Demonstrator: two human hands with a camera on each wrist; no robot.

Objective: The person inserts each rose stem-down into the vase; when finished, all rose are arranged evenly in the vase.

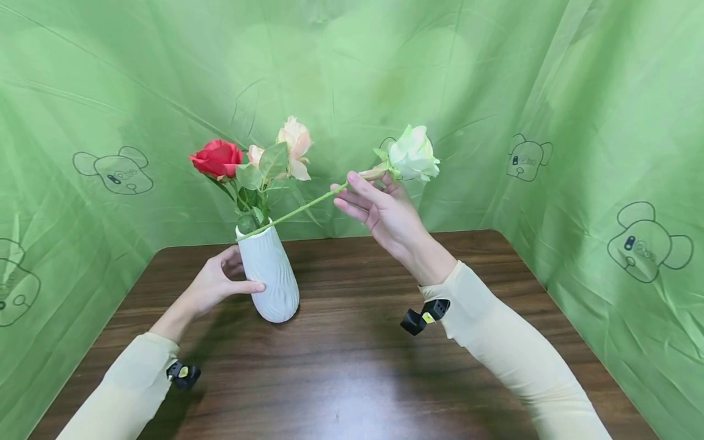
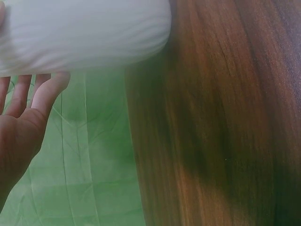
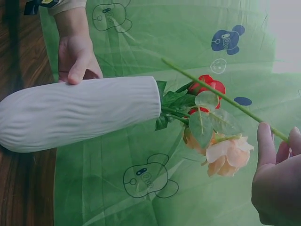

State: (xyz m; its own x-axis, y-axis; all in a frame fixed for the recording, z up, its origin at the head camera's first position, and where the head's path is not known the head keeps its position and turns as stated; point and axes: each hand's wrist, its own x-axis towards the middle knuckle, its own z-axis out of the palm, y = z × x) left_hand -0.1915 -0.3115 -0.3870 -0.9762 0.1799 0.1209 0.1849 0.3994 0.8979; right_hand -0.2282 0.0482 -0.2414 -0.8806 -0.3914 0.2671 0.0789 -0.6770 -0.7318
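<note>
Two hands at work. Left hand (image 1: 217, 284) curled around white vase (image 1: 269, 275) on brown table (image 1: 352, 366). Red rose (image 1: 216, 157) and peach roses (image 1: 294, 143) inside. Right hand (image 1: 382, 211) pinching white rose (image 1: 414, 154), stem tip maybe touching vase rim.

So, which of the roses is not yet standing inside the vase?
The white rose. The right hand holds its stem slanting toward the vase, while the red rose and peach roses stand inside.
</note>
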